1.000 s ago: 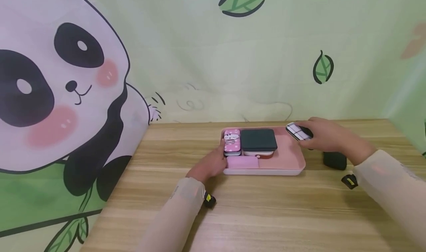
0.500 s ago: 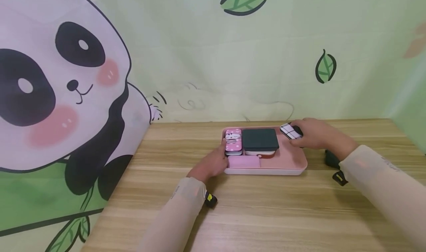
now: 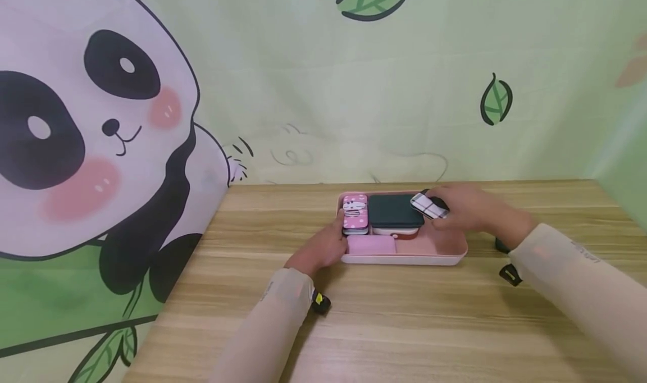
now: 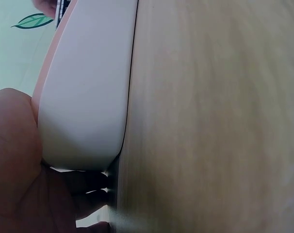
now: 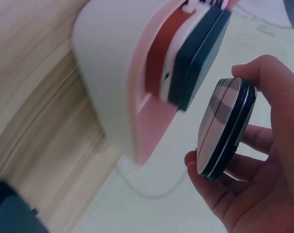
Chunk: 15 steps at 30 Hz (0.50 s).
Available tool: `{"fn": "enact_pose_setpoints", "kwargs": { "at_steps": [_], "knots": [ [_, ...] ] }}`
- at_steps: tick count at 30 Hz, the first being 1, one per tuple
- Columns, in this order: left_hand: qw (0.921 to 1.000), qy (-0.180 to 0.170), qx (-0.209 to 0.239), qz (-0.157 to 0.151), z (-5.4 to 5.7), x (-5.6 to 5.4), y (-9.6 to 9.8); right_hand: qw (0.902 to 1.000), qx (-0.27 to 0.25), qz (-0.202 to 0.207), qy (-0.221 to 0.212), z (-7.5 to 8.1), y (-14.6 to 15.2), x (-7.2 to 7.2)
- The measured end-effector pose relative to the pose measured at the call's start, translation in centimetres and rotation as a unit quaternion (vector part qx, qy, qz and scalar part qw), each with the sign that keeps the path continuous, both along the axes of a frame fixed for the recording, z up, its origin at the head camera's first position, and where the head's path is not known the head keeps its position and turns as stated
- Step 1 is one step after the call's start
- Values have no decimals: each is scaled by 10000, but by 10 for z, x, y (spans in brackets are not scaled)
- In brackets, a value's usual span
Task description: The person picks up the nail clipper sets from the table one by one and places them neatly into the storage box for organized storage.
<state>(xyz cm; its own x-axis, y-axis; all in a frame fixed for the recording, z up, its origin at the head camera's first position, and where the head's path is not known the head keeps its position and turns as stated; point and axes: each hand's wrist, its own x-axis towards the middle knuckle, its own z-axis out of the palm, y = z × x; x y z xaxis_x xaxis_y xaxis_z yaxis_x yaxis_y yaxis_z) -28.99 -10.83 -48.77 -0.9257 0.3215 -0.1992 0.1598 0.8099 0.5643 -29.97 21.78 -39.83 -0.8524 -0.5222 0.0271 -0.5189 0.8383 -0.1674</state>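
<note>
My left hand (image 3: 320,251) grips the left end of a pink and white tray (image 3: 404,259). In the left wrist view the thumb side lies over the tray's rim, with the fingers against its outer end wall. My right hand (image 3: 465,206) holds a small plaid case (image 5: 224,126) with black edges between thumb and fingers. The case is tilted above the tray's right part, overlapping a dark green square case (image 3: 396,211) in the head view. Under that green case lies a white and red-brown flat case (image 3: 394,233).
Also in the tray are a pink polka-dot tin (image 3: 355,214) with a cat picture and a lilac box (image 3: 371,245). A dark object (image 3: 501,245) sits on the wooden table (image 3: 404,327), partly behind the right forearm. A panda-print cloth (image 3: 283,80) hangs behind.
My right hand has moved left with the plaid case, from the tray's right edge to beside and over the dark green case. My left hand has stayed at the tray's left end.
</note>
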Motion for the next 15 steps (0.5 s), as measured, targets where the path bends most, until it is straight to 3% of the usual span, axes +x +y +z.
{"fn": "enact_pose_setpoints", "kwargs": {
  "at_steps": [11,15],
  "knots": [
    [10000,-26,-5,-51,3,2,0,9978,46,652,-58,0,-41,15],
    [10000,24,-35,-29,2,1,0,9948,262,957,225,-3,-54,19]
  ]
}}
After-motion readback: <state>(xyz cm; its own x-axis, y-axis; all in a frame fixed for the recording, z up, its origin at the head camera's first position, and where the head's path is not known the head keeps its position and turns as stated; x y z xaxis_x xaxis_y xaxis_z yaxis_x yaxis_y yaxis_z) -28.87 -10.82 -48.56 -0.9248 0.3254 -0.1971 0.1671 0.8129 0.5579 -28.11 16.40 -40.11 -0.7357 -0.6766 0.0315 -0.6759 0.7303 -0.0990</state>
